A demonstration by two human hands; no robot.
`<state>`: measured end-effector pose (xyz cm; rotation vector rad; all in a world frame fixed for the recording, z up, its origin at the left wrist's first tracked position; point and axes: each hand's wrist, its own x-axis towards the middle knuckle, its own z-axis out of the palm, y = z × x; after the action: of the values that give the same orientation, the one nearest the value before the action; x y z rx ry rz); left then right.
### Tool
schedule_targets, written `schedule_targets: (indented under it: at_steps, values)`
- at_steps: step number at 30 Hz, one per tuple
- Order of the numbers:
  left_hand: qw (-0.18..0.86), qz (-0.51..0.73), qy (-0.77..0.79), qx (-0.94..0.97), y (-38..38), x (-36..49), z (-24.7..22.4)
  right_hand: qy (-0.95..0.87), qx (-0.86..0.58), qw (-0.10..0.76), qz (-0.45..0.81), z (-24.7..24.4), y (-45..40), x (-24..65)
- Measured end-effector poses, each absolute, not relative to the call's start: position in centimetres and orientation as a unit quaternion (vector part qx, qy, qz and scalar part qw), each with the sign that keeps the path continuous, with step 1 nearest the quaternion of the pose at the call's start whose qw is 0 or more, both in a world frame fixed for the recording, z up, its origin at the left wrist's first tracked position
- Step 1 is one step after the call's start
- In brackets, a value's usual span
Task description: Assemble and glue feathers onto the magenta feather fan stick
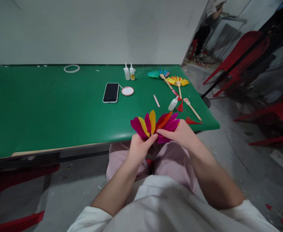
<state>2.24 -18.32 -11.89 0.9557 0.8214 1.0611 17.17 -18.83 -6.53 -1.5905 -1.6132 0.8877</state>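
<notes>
Between my two hands, over my lap at the table's front edge, a fan of feathers (152, 120) in magenta, yellow and orange is spread out. My left hand (141, 145) grips its lower left part, thumb pressed near the centre. On the right side my right hand (180, 133) is closed around the feathers, its thumb also at the middle. The fan's base is mostly hidden by my hands. Beyond them lie a small white bottle (173, 103), a pink slim tool (156, 100) and a wooden handle (192, 109) with a red tassel (193, 120) beside it.
On the green table (47, 112) are a phone (111, 92), a small round white-faced disc (127, 91), two dropper bottles (129, 72), a tape ring (71, 68), a blue-green feather fan (158, 74) and a yellow one (177, 80). Red chairs (240, 58) stand right; a person (207, 24) is behind.
</notes>
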Motion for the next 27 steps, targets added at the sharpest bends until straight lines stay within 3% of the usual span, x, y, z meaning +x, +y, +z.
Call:
schedule_targets:
  at_steps: [6, 19, 27]
  values:
    - [0.654, 0.469, 0.387, 0.45, -18.4, 2.0, -11.6, -0.636, -0.622, 0.315, 0.331, -5.8, -19.0, 16.7]
    - [0.624, 0.469, 0.431, 0.453, -18.5, 2.0, -11.5, -0.65, -0.624, 0.339, 0.271, -6.3, -19.2, 16.3]
    - [0.63, 0.461, 0.422, 0.462, -17.7, 1.9, -12.3, -0.642, -0.615, 0.347, 0.297, -7.4, -18.5, 16.3]
